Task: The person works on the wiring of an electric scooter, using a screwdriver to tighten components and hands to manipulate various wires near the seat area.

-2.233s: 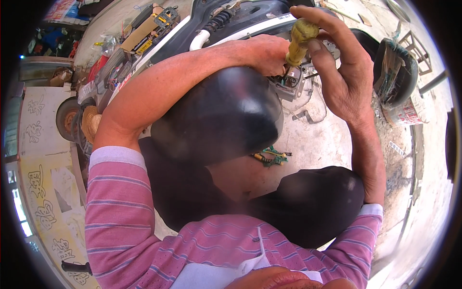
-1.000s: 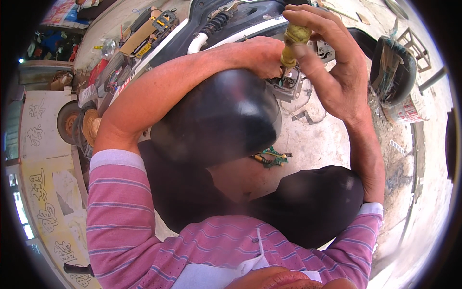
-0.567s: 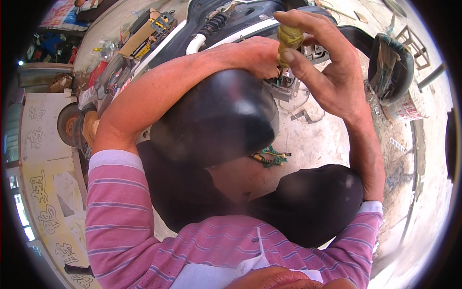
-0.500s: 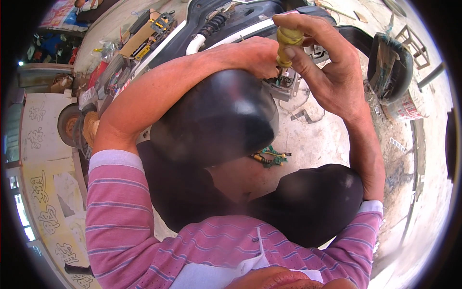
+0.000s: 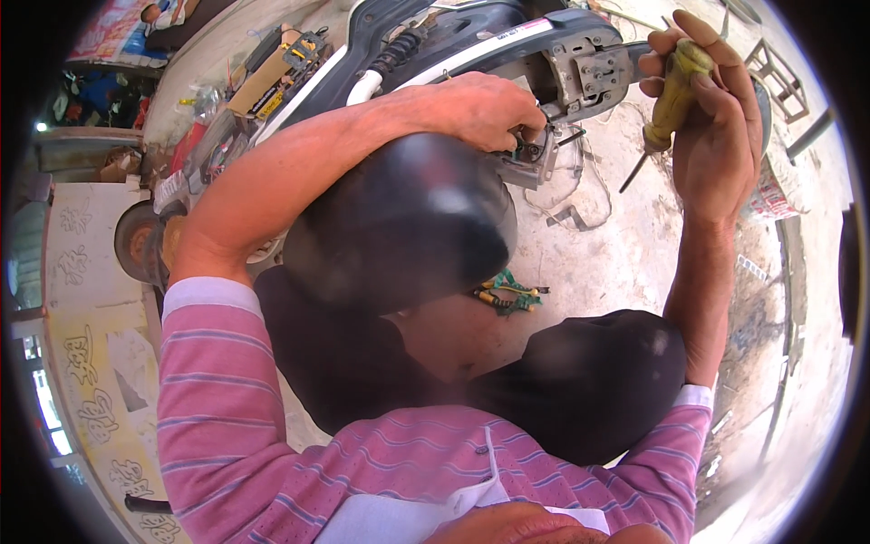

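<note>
Yellow plastic shows between the fingers of the right hand (image 5: 711, 118), which is closed around the handle of a screwdriver (image 5: 669, 95); its thin dark shaft points down and to the left, its tip in the air, apart from the metal parts. That hand is raised at the far right, clear of the scooter's dark body (image 5: 471, 41) that runs across the far side of the scene. A grey metal bracket (image 5: 594, 72) with small holes sits on the scooter just left of the screwdriver handle. The left hand (image 5: 480, 109) reaches across from the left, its fingers curled down onto a small metal fitting (image 5: 535, 154) under the bracket; whether it pinches something there I cannot tell, as the fingertips are hidden. Thin wires (image 5: 580, 195) hang below the fitting, over the pale concrete floor (image 5: 616, 263). A small bundle of green and yellow tools (image 5: 507, 295) lies on the floor nearer the person, between the two dark-trousered knees. Both forearms come out of pink striped sleeves (image 5: 208, 390). At the far left, a cluttered pile of tools and parts (image 5: 272, 72) lies beside the scooter.
</note>
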The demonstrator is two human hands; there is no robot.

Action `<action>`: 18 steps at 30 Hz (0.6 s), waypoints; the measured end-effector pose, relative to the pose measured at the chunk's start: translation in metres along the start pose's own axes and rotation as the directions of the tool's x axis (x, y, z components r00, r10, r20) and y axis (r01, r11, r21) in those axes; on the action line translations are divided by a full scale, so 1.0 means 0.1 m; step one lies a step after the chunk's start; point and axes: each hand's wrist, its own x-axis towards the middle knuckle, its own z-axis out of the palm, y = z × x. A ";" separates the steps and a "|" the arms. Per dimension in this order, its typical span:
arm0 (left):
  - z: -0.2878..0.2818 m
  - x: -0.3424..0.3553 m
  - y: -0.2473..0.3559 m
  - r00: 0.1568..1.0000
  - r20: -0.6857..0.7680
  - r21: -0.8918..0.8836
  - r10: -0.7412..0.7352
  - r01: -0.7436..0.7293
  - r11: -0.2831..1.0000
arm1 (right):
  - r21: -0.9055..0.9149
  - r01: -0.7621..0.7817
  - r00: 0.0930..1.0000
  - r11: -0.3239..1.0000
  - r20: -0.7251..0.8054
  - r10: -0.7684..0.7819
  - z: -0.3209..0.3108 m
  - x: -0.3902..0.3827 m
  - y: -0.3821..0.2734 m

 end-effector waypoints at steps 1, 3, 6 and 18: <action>0.00 0.01 0.01 0.999 -0.003 0.018 0.033 -0.033 0.999 | 0.001 0.002 1.000 1.000 -0.004 -0.002 -0.07 -0.04 0.04; 0.00 0.04 0.00 0.998 0.017 0.057 0.056 -0.057 0.997 | -0.094 -0.057 0.995 0.994 -0.083 0.049 -0.12 -0.08 0.07; 0.02 0.10 -0.01 0.993 0.038 0.130 0.110 -0.114 0.985 | -0.011 -0.047 0.988 0.999 -0.147 0.045 -0.05 -0.09 0.02; 0.01 0.11 -0.01 0.974 0.092 0.269 0.209 -0.226 0.936 | -0.182 -0.013 0.958 0.983 -0.284 -0.040 0.21 -0.08 -0.14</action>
